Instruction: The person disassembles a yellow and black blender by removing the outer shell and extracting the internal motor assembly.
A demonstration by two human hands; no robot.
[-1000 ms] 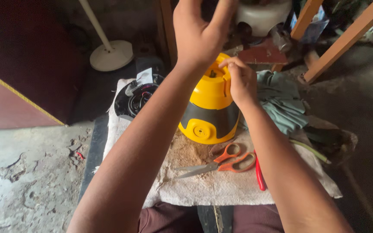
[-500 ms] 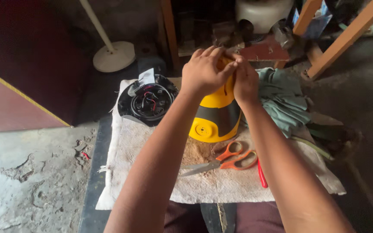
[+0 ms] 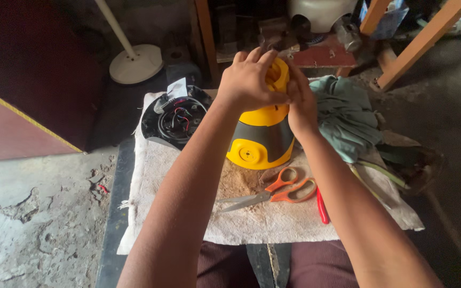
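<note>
A yellow and grey plastic appliance housing (image 3: 261, 140) stands on a white cloth (image 3: 166, 176) in front of me. My left hand (image 3: 251, 80) rests over its top, fingers curled down around the yellow upper part. From the right side my right hand (image 3: 301, 104) presses against the same top. Both hands grip the housing. What lies under the palms is hidden.
A black round base with coloured wires (image 3: 174, 118) lies left of the housing. Orange-handled scissors (image 3: 273, 193) and a red-handled tool (image 3: 322, 205) lie near me on the cloth. A green rag (image 3: 345, 117) is bunched at the right. A white stand base (image 3: 135, 63) and wooden legs (image 3: 422, 40) stand behind.
My left hand came down from above the housing and closed over its top. The view shifted slightly; the right hand stayed at the top.
</note>
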